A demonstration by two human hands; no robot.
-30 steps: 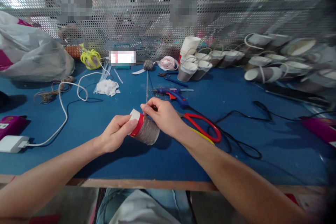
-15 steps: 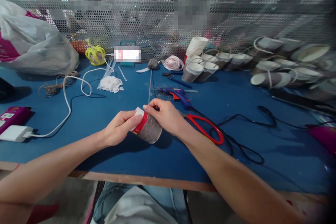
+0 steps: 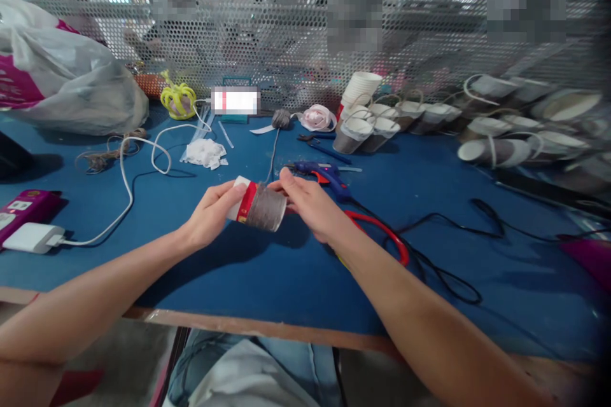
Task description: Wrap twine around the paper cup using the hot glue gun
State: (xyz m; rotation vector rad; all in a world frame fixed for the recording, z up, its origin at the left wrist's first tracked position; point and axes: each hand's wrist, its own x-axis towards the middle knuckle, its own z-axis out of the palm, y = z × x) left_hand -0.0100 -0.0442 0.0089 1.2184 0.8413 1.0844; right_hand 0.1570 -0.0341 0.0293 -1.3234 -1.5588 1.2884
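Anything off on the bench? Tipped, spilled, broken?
One grey cup in the right-hand cluster appears to lie on its side, mouth facing left; odd because the grey pair by the paper cup stack stands upright. No obvious spill or breakage.

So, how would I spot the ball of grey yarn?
Find the perforated screen behind the blue table. Just left of the pink ribbon coil sits the yarn ball. Unlike its neighbours, this grey lump trails a strand toward the wrapped cup.
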